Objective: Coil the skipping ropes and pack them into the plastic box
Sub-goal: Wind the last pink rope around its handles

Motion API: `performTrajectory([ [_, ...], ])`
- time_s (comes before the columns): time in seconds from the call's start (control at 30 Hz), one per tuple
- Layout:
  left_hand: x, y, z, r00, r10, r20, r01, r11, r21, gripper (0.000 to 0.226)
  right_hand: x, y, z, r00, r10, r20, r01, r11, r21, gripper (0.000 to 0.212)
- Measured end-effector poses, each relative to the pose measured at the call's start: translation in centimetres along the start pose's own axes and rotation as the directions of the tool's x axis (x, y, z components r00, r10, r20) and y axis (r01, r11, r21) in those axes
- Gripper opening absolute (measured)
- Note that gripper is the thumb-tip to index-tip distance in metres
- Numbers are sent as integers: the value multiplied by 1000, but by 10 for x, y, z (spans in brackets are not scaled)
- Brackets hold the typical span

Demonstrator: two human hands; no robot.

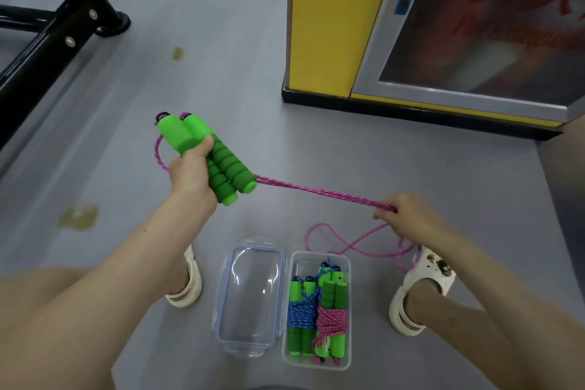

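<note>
My left hand (190, 172) grips two green foam handles (218, 161) held side by side above the floor. A pink rope (319, 191) runs taut from the handles' lower ends to my right hand (408, 215), which pinches the doubled strands. Slack pink rope (342, 242) loops on the floor below my right hand. The clear plastic box (348, 310) stands on the floor between my feet. Inside it lie a blue-rope bundle (302, 317) and a pink-rope bundle (332, 320), both with green handles.
The box's clear lid (250, 298) lies on the floor just left of the box. A black metal frame (47, 38) stands at the far left. A yellow cabinet (332, 19) with a framed panel is at the far right. My feet wear white sandals (421, 291).
</note>
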State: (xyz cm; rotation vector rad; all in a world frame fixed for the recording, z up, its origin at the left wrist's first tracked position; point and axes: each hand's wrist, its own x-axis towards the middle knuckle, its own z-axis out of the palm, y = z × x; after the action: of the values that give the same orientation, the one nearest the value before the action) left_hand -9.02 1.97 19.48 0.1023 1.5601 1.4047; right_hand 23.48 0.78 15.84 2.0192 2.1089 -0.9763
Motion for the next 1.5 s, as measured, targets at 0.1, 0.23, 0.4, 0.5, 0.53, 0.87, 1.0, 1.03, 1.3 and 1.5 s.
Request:
performTrajectory([
  [0.1, -1, -4, -9, 1000, 5, -14, -5, 999, 54, 7, -5, 25, 0, 992, 123, -22, -124, 992, -12, 23],
  [0.23, -9, -15, -8, 990, -131, 51, 124, 985, 121, 7, -9, 16, 1, 976, 204, -69, -166, 916, 366, 39],
  [0.4, -33, -39, 8, 852, -457, 254, 351, 860, 371, 6, -10, -14, -3, 980, 183, -78, -107, 814, 571, 38],
  [0.5, -46, -50, 19, 753, -563, 342, 380, 795, 474, 9, -11, -27, -2, 975, 175, -134, -72, 830, 554, 34],
  [0.53, -48, -52, 22, 716, -582, 385, 380, 788, 484, 15, -11, -31, -1, 977, 147, -155, -52, 867, 496, 33],
  [0.87, -72, -71, 51, 590, -548, 593, 386, 836, 389, 34, -17, -62, 25, 954, -299, -4, 299, 954, 1, 17],
  [1.0, -67, -67, 53, 696, -472, 541, 410, 880, 239, 21, -16, -60, 21, 948, -318, 26, 314, 944, 99, 16],
  [1.03, -65, -64, 53, 724, -451, 523, 398, 891, 217, 20, -16, -59, 17, 952, -304, 38, 296, 944, 145, 22],
  [1.3, -39, -38, 37, 884, -288, 368, 297, 954, 34, 16, -11, -15, 5, 993, -117, 14, 118, 981, -155, 18],
  [1.5, -23, -29, 18, 958, -192, 212, 194, 981, 15, 10, -10, 18, -6, 999, -38, -39, 33, 992, -125, 29],
])
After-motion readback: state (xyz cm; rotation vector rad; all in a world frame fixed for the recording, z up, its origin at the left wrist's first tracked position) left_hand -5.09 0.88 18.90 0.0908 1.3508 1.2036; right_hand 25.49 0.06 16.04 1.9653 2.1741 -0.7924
